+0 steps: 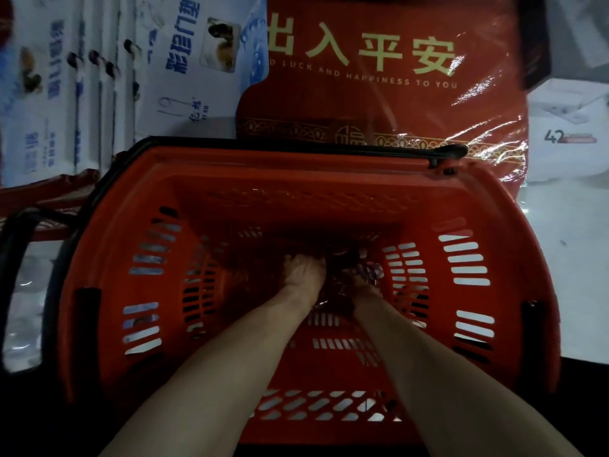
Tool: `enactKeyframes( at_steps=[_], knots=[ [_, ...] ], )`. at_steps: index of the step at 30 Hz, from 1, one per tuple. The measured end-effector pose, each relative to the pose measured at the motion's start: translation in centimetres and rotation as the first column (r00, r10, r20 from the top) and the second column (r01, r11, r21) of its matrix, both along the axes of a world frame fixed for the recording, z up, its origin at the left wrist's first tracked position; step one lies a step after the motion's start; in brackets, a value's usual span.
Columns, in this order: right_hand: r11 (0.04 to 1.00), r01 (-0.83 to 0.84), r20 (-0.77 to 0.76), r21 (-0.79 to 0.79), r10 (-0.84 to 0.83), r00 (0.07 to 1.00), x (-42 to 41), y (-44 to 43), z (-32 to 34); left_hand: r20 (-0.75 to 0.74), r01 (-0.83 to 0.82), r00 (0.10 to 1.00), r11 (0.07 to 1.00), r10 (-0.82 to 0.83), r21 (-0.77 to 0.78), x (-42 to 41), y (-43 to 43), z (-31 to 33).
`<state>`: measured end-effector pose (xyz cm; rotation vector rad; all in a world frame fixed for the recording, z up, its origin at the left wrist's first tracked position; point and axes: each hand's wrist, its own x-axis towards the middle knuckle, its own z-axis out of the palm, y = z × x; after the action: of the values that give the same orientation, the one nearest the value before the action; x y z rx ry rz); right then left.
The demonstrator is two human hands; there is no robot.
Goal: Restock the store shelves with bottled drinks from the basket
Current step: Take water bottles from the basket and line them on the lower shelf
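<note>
Head view, straight down, and we start at the far left: tall blue-and-white printed packs (184, 61) stand upright behind the big red slotted plastic basket (296, 159), which fills the middle of the picture.

Both bare forearms plunge past its near rim to the floor of the basket. The left hand (304, 270) is at the bottom, back of the hand up, fingers bent down and away from the camera. Whether they grip anything I cannot tell.

Just to its right and a touch beyond sits the dark heap of bottled drinks (349, 258), glinting faintly and too murky to count. Upright or on their sides? Cannot tell, so their long axis is anyone's guess.

Next, the right hand (361, 286), sunk in shadow right against that heap. Its fingers are hidden, so again no call on the grip.

So the drinks lie between the two hands and slightly ahead of them, at the far middle of the basket floor. Both hands touch or nearly touch them, with the right one looking closer in.

My read: the lift must go straight up, because the walls are high.

Behind on the right leans a red plastic-wrapped mat with gold characters (379, 103), then a white carton (566, 127).
</note>
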<state>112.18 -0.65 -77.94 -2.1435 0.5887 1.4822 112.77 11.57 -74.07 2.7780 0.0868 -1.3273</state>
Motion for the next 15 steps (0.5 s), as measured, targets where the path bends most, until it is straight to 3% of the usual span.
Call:
enactKeyframes(
  at_steps=[2, 3, 4, 5, 7, 9, 11, 15],
  knots=[
    [0.983, -0.18, 0.021, -0.035, 0.181, 0.983, 0.6, 0.1, -0.8, 0.02, 0.069, 0.997, 0.997, -0.069, 0.021, -0.2, -0.3, 0.1],
    [0.985, -0.169, 0.059, -0.022, 0.17, 0.984, 0.7, 0.2, 0.0, 0.027, 0.085, 0.996, 0.996, -0.085, 0.019, -0.4, -0.4, 0.0],
    [0.965, -0.262, 0.138, 0.013, 0.258, 0.956, 0.6, 0.1, 2.1, 0.011, 0.076, 0.997, 0.997, -0.077, 0.017, -0.6, -0.4, 0.2],
    [0.98, -0.193, 0.149, 0.057, 0.183, 0.972, 0.3, 0.5, 4.5, -0.003, 0.046, 0.999, 0.999, -0.046, 0.016, -0.9, -0.3, 0.5],
    [0.952, 0.222, -0.095, 0.209, -0.206, 0.974, -0.2, -0.7, 6.1, 0.015, -0.029, 0.999, 0.999, 0.028, 0.033, -1.8, 0.4, 1.4],
    [0.896, 0.363, -0.224, 0.257, -0.31, 0.924, -0.3, -1.7, 8.3, 0.068, -0.08, 0.995, 0.996, 0.077, 0.033, -2.8, 1.4, 2.9],
    [0.887, 0.38, -0.208, 0.263, -0.333, 0.92, -0.3, -2.5, 10.5, 0.06, -0.088, 0.994, 0.996, 0.087, 0.002, -3.6, 2.6, 4.9],
    [0.857, 0.374, -0.148, 0.355, -0.343, 0.928, 0.6, -2.7, 16.4, 0.016, -0.284, 0.958, 0.951, 0.288, -0.12, -4.4, 4.6, 9.7]
  ],
)
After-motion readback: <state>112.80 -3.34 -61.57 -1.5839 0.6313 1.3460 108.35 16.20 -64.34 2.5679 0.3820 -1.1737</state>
